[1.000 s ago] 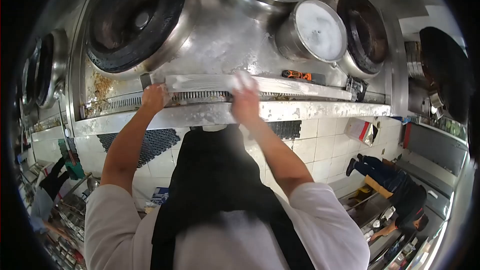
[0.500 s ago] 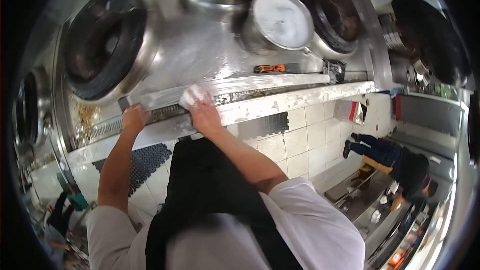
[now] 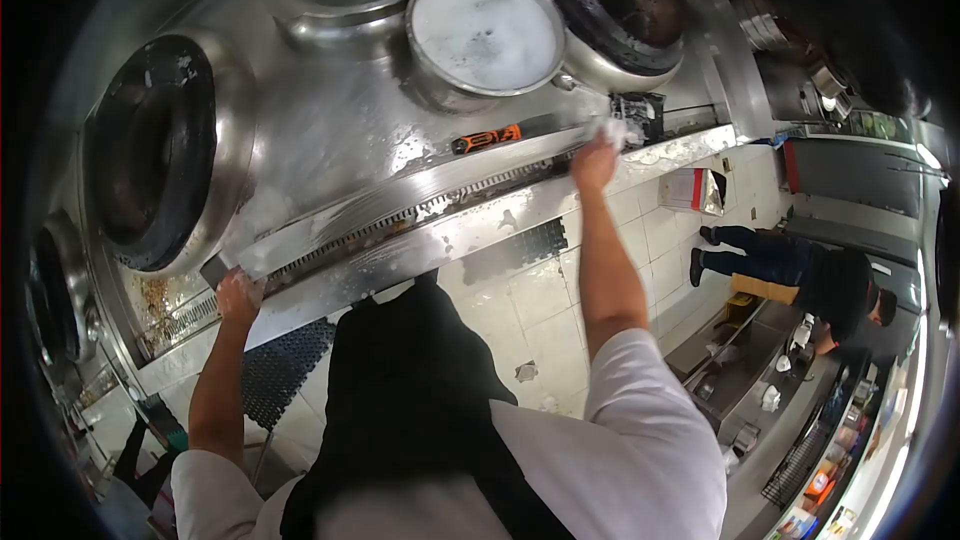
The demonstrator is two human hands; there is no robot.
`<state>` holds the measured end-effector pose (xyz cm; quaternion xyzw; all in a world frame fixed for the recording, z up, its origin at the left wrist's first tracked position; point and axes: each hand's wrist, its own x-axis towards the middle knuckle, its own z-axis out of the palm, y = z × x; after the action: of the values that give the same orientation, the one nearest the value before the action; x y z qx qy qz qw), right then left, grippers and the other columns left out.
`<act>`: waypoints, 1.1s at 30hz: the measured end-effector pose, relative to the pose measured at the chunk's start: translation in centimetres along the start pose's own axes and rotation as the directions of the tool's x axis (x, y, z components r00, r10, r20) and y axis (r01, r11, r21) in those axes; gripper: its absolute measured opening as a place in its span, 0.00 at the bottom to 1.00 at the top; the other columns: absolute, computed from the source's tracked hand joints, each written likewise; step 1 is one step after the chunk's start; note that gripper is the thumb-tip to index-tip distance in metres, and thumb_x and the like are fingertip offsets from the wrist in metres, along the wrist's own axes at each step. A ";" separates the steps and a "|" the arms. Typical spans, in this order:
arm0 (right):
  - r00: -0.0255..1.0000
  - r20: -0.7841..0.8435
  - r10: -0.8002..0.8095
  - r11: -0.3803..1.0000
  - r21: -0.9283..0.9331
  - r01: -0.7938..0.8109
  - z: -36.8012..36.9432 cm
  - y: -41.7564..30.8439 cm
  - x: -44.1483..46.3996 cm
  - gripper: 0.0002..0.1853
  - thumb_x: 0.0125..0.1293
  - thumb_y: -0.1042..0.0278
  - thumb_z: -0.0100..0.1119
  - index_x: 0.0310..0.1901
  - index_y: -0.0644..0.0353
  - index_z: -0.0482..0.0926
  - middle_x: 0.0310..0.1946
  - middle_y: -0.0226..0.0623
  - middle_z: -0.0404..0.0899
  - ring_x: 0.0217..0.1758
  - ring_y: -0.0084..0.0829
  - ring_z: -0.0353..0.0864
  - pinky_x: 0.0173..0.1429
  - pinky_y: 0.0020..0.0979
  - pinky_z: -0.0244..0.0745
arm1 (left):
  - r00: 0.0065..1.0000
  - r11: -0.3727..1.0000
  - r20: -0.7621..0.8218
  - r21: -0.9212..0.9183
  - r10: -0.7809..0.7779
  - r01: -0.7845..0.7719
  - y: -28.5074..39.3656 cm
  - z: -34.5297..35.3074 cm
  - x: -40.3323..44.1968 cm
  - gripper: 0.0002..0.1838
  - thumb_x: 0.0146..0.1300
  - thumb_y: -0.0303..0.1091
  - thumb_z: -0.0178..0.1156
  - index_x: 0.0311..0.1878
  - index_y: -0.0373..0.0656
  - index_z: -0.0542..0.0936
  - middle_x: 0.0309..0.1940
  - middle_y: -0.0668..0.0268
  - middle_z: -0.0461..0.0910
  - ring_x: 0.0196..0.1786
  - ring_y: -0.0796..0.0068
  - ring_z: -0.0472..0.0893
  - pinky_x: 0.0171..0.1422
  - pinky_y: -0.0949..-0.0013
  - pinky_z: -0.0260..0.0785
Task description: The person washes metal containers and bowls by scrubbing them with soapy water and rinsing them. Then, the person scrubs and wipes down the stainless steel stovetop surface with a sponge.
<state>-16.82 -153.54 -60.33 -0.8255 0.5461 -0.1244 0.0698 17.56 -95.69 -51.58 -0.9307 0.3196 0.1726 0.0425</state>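
A long metal strip (image 3: 400, 190), streaked with suds, lies along the front of the steel stove top above a slotted gutter. My left hand (image 3: 240, 297) is closed around its left end. At the strip's far right end, my right hand (image 3: 596, 165) presses a white, foam-covered wad (image 3: 614, 130); whether it is a cloth or a sponge I cannot tell. Just right of that hand lies a dark, foamy block-shaped thing (image 3: 648, 112). A tool with an orange and black handle (image 3: 487, 138) rests behind the strip, its blade pointing right.
A metal pot of foamy water (image 3: 440, 75) stands behind the tool. Wok burners with black rings sit at left (image 3: 195, 140) and right (image 3: 655, 50). A person in dark clothes (image 3: 835, 285) stands at a counter on the right. A tin (image 3: 680, 190) is on the tiled floor.
My right hand has slid along the strip from near its left part to the right end, taking the foamy wad with it. My left hand still grips the left end.
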 end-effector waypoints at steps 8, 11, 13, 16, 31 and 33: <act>0.950 0.281 -0.139 0.858 -0.445 0.257 -2.4 -2.1 -0.9 0.24 0.64 0.65 0.43 0.59 0.69 0.67 0.65 0.48 0.61 0.68 0.44 0.59 0.72 0.38 0.50 | 0.999 0.999 0.042 0.007 -0.034 0.034 0.1 0.0 0.4 0.22 0.51 0.45 0.65 0.45 0.40 0.80 0.43 0.52 0.80 0.45 0.53 0.79 0.53 0.57 0.71; 0.886 0.274 0.375 0.904 0.106 -0.415 -9.0 -4.7 3.6 0.26 0.61 0.70 0.42 0.60 0.76 0.63 0.62 0.53 0.65 0.66 0.46 0.63 0.71 0.40 0.50 | 0.998 0.999 0.047 0.012 -0.030 0.030 0.1 0.0 0.3 0.21 0.51 0.45 0.64 0.45 0.40 0.81 0.44 0.54 0.80 0.47 0.54 0.79 0.53 0.58 0.71; 0.995 -0.083 0.047 0.995 -0.082 -0.053 -4.9 -2.3 1.5 0.26 0.62 0.71 0.40 0.62 0.72 0.62 0.61 0.56 0.64 0.65 0.46 0.63 0.70 0.40 0.53 | 0.997 0.999 0.063 0.000 -0.050 0.050 0.6 -0.2 0.1 0.21 0.51 0.45 0.64 0.44 0.40 0.81 0.45 0.55 0.80 0.47 0.54 0.79 0.54 0.58 0.71; 0.976 -0.205 -0.070 0.946 0.298 0.130 -3.9 -7.9 -4.7 0.25 0.61 0.73 0.39 0.62 0.67 0.64 0.65 0.57 0.58 0.68 0.49 0.57 0.71 0.37 0.53 | 0.999 0.998 0.052 0.066 0.003 -0.007 -0.1 0.6 0.5 0.21 0.52 0.45 0.64 0.43 0.39 0.81 0.47 0.56 0.79 0.47 0.54 0.79 0.53 0.57 0.71; 0.771 -0.016 -0.637 0.771 -0.054 0.635 -1.0 -14.1 -11.6 0.26 0.61 0.67 0.48 0.61 0.63 0.67 0.54 0.58 0.70 0.57 0.55 0.68 0.62 0.52 0.58 | 0.997 0.989 0.066 -0.143 0.042 -0.032 1.1 -2.7 0.4 0.23 0.57 0.54 0.57 0.29 0.40 0.80 0.32 0.49 0.79 0.41 0.49 0.79 0.45 0.53 0.71; 0.749 0.018 -0.663 0.737 0.195 0.647 -2.4 -23.0 -17.4 0.25 0.59 0.66 0.52 0.59 0.60 0.68 0.57 0.51 0.68 0.62 0.51 0.63 0.67 0.53 0.52 | 0.998 0.971 -0.001 -0.231 0.069 -0.067 0.3 -1.2 0.7 0.28 0.56 0.59 0.56 0.26 0.37 0.80 0.29 0.47 0.78 0.39 0.48 0.79 0.45 0.51 0.69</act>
<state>-3.64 -128.47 -54.52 -0.9598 0.2040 -0.1532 0.1175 18.26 -96.63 -50.68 -0.9173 0.3288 0.2133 -0.0708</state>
